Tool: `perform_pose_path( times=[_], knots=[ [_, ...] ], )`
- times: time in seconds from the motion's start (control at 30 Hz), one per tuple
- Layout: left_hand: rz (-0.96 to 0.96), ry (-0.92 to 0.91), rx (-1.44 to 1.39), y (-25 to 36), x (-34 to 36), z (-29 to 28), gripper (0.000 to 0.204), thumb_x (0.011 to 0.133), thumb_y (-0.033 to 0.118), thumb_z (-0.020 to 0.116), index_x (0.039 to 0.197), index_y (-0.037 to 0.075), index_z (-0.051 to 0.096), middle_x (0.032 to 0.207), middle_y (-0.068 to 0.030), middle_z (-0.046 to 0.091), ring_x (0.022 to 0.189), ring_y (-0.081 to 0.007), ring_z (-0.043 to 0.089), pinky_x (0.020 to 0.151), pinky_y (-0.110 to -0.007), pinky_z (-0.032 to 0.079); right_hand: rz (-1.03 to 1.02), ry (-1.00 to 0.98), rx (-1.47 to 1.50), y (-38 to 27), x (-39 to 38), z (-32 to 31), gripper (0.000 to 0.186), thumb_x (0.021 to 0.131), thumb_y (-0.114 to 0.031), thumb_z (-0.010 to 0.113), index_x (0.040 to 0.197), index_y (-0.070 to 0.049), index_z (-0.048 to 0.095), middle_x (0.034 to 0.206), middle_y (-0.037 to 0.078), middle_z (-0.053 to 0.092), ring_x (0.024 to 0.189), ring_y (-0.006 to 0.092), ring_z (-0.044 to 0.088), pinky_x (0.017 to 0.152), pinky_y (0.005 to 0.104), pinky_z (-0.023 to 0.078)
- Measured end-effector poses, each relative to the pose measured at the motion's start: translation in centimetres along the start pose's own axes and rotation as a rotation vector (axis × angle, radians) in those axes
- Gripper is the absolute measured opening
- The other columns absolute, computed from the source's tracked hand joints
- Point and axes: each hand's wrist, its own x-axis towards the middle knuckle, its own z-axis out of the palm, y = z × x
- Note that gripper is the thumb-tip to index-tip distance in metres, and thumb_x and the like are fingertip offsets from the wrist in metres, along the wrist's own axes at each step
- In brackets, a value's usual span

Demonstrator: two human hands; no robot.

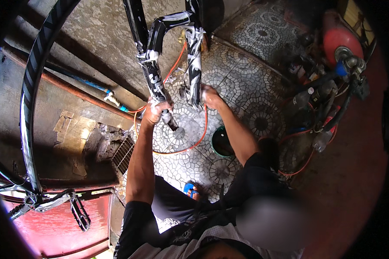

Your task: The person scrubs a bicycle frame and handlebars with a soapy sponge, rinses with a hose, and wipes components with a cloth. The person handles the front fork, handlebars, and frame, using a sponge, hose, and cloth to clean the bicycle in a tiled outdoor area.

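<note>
A black bicycle fork [153,64] streaked with white soap foam hangs in the upper middle. My left hand [155,110] is closed around the lower end of its left leg. My right hand [209,96] is pressed against the lower end of the right leg [194,56], fingers wrapped on it. Both hands are wet and soapy. Below them lies a patterned mosaic floor [246,86].
A bicycle wheel [30,86] with a black tyre curves down the left, above a pedal and crank [75,207]. An orange hose [190,144] loops on the floor beside a green bucket [220,142]. A floor drain grate [123,153], bottles and a red tank [339,36] stand around.
</note>
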Motion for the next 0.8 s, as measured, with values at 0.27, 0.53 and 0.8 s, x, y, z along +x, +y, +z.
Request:
perform_pose_path(
  times=[0.27, 0.53, 0.8],
  knots=[
    [0.011, -0.064, 0.016, 1.3, -0.7, 1.2, 0.026, 0.071, 0.014, 0.075, 0.084, 0.005, 0.054, 0.069, -0.0054, 0.054, 0.063, -0.0173, 0.053, 0.06, -0.032, 0.045, 0.044, 0.073, 0.043, -3.3, -1.7, 1.5, 0.026, 0.089, -0.003, 0.063, 0.114, -0.006, 0.066, 0.097, 0.003, 0.07, 0.075, 0.0156, 0.064, 0.066, 0.0322, 0.053],
    [-0.061, 0.036, 0.119, 2.7, -1.3, 2.0, 0.022, 0.068, 0.01, 0.071, 0.082, 0.002, 0.056, 0.069, -0.0076, 0.057, 0.062, -0.0192, 0.056, 0.059, -0.032, 0.046, 0.036, 0.015, 0.212, 1.3, 1.2, -3.3, 0.015, 0.093, -0.004, 0.061, 0.107, -0.003, 0.067, 0.1, 0.007, 0.07, 0.088, 0.019, 0.068, 0.079, 0.0352, 0.056],
    [-0.066, 0.066, 0.11, 2.5, -1.7, 2.2, 0.018, 0.07, 0.004, 0.067, 0.084, 0.002, 0.057, 0.069, -0.0082, 0.061, 0.061, -0.0192, 0.059, 0.058, -0.032, 0.048, 0.187, 0.302, -0.537, 1.7, 1.0, -2.2, 0.025, 0.097, -0.006, 0.047, 0.099, -0.006, 0.072, 0.096, 0.01, 0.071, 0.094, 0.0227, 0.065, 0.085, 0.0397, 0.051]
  ],
)
